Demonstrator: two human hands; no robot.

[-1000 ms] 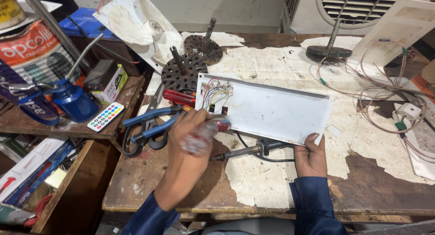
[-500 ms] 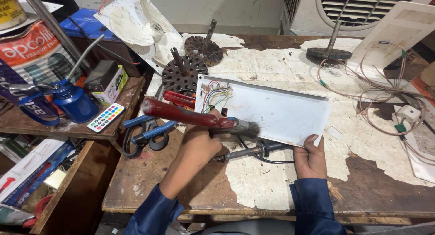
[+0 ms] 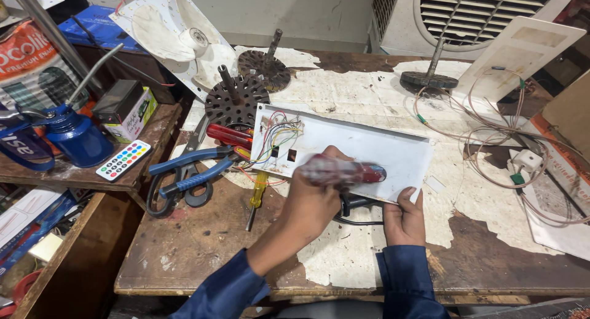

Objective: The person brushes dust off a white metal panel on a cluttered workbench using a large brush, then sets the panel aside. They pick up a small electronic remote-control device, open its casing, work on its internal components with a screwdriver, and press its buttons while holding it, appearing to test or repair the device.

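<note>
Head view, left to right, places taken from the white panel [image 3: 362,150]. Far left of it, on a lower shelf: blue oil can [image 3: 77,134] with long spout, contents not visible; small boxed battery [image 3: 126,110]; white remote [image 3: 123,160] with coloured buttons. Nearer the panel's left end, blue-handled pliers [image 3: 190,171], a yellow screwdriver [image 3: 257,193], dark slotted motor rotor [image 3: 236,101]. Panel lies flat on the worn surface [image 3: 203,245], coloured wires at its left end. Left hand [image 3: 316,199] closed around a red-handled tool [image 3: 344,170], held over the panel's near edge. Right hand [image 3: 402,217] pinches the panel's near right corner, fingers curled. Right of the panel: looped thin wire [image 3: 491,141].
</note>
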